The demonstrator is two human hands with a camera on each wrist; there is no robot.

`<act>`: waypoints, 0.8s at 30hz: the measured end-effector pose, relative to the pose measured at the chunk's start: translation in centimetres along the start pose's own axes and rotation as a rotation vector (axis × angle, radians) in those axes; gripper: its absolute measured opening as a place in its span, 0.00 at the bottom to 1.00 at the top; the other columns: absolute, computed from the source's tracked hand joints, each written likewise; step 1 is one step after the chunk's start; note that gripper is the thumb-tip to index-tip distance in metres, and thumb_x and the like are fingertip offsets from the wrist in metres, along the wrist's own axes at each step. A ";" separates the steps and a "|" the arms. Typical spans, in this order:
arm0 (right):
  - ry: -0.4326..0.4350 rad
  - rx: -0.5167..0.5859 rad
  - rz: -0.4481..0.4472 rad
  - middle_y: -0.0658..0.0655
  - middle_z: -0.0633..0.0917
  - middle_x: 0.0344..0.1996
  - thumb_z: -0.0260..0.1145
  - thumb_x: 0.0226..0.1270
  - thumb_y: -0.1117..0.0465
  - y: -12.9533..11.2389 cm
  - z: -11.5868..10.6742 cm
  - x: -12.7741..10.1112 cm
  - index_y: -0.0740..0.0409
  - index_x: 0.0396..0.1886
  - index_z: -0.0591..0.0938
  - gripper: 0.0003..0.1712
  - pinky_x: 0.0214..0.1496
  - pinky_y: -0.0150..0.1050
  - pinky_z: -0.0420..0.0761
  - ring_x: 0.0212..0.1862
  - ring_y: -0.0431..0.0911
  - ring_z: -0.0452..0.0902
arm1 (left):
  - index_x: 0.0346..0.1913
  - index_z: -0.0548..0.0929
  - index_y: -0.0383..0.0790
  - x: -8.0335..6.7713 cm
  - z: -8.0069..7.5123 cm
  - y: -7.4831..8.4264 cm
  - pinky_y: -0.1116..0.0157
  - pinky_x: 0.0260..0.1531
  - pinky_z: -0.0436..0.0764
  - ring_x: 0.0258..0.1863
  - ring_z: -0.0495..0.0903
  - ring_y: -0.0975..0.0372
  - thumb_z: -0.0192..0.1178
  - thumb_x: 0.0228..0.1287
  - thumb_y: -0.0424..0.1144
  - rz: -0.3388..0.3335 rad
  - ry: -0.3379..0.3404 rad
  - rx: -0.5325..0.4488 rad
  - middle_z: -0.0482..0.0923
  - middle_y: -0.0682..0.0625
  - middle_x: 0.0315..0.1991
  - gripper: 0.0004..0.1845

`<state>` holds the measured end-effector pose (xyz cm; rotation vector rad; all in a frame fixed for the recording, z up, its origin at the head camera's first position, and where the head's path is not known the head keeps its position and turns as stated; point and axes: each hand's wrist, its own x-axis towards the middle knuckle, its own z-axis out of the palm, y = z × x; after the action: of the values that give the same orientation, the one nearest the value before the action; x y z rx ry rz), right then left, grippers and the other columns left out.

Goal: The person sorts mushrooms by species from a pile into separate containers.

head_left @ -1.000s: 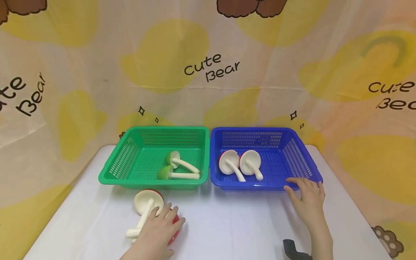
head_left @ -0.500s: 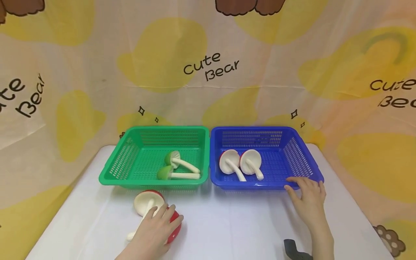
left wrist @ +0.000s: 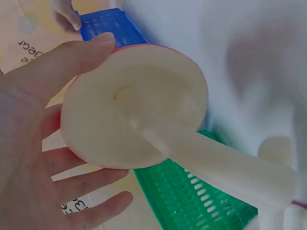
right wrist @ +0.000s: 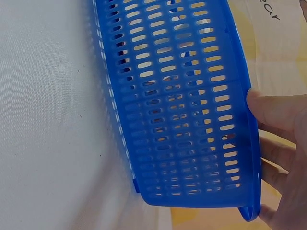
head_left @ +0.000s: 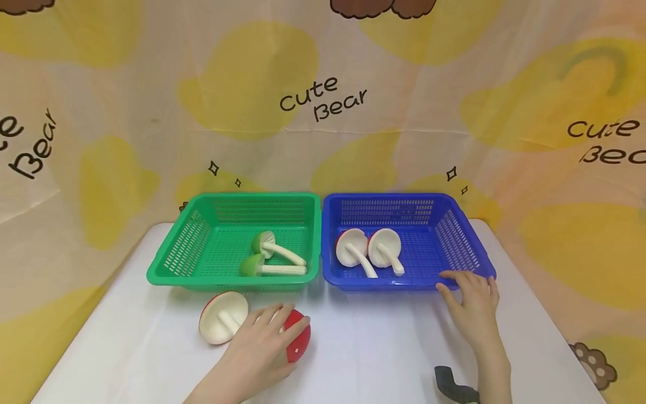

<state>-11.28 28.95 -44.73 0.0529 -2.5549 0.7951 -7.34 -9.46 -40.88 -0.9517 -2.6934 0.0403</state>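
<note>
My left hand (head_left: 259, 348) grips a toy mushroom by its red, white-spotted cap (head_left: 300, 335). In the left wrist view the thumb lies on the edge of the pale cap underside (left wrist: 153, 81), the fingers are behind it, and a thick white stem (left wrist: 216, 163) points away. Just left of that hand, another red-capped mushroom (head_left: 222, 318) lies on the white table, partly hidden. My right hand (head_left: 473, 308) holds the front right rim of the blue basket (head_left: 404, 284), thumb outside and fingers over the edge. Two red-capped mushrooms (head_left: 353, 247) lie inside it.
Left of the blue basket, almost against it, stands a green basket (head_left: 202, 280) with two green-capped mushrooms (head_left: 262, 264) in it. A patterned cloth (head_left: 323, 146) hangs behind both. Beside the right wrist is a dark bent piece (head_left: 449, 384).
My left hand has moved right with the red mushroom in it, away from the other mushroom, which has shifted slightly. The right hand stays on the blue basket's rim.
</note>
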 end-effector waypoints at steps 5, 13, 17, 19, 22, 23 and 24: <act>0.003 -0.003 0.004 0.70 0.80 0.48 0.64 0.65 0.62 -0.1 0.0 -0.1 0.60 0.47 0.80 0.12 0.70 0.70 0.38 0.57 0.67 0.65 | 0.60 0.76 0.57 1.2 0.0 0.6 0.54 0.55 0.77 0.58 0.75 0.53 0.73 0.43 0.58 -0.011 0.002 -0.089 0.77 0.47 0.59 0.36; 0.017 -0.010 0.000 0.69 0.81 0.47 0.65 0.63 0.63 -0.2 0.1 0.1 0.60 0.46 0.80 0.12 0.69 0.71 0.41 0.57 0.67 0.66 | 0.62 0.74 0.59 3.3 0.5 1.8 0.53 0.55 0.78 0.60 0.74 0.54 0.71 0.45 0.61 -0.039 0.071 -0.178 0.76 0.48 0.60 0.37; 0.028 -0.011 -0.007 0.69 0.81 0.47 0.66 0.63 0.63 -0.1 0.2 0.2 0.60 0.45 0.81 0.12 0.69 0.71 0.42 0.56 0.67 0.66 | 0.62 0.74 0.59 4.3 0.5 2.5 0.54 0.54 0.79 0.59 0.74 0.55 0.72 0.44 0.61 -0.048 0.113 -0.212 0.76 0.50 0.59 0.38; 0.034 -0.009 -0.008 0.68 0.81 0.47 0.66 0.62 0.63 0.0 0.2 0.2 0.60 0.45 0.81 0.12 0.69 0.71 0.42 0.56 0.66 0.67 | 0.62 0.74 0.59 4.9 0.4 2.9 0.54 0.53 0.79 0.59 0.74 0.56 0.71 0.44 0.62 -0.059 0.129 -0.229 0.76 0.50 0.59 0.38; 0.035 -0.009 -0.006 0.68 0.82 0.47 0.66 0.62 0.63 0.0 0.2 0.1 0.60 0.45 0.81 0.12 0.69 0.71 0.42 0.56 0.66 0.67 | 0.62 0.74 0.60 5.7 0.2 3.6 0.55 0.52 0.80 0.59 0.74 0.56 0.70 0.45 0.63 -0.082 0.150 -0.249 0.76 0.51 0.60 0.38; 0.034 -0.009 -0.004 0.68 0.82 0.47 0.66 0.62 0.63 0.0 0.2 0.1 0.60 0.45 0.81 0.12 0.69 0.71 0.42 0.56 0.66 0.67 | 0.62 0.74 0.60 6.0 0.1 3.8 0.55 0.52 0.80 0.59 0.74 0.57 0.70 0.45 0.64 -0.090 0.161 -0.255 0.76 0.51 0.60 0.38; 0.032 -0.010 -0.002 0.68 0.82 0.47 0.66 0.62 0.63 0.0 0.2 0.1 0.60 0.45 0.81 0.12 0.69 0.71 0.42 0.56 0.66 0.67 | 0.62 0.74 0.60 6.3 0.0 4.0 0.56 0.52 0.80 0.59 0.75 0.57 0.70 0.45 0.64 -0.096 0.173 -0.260 0.76 0.51 0.60 0.38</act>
<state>-11.44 28.88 -44.88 0.0398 -2.5281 0.7760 -9.62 -2.45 -39.75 -0.8490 -2.6191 -0.4023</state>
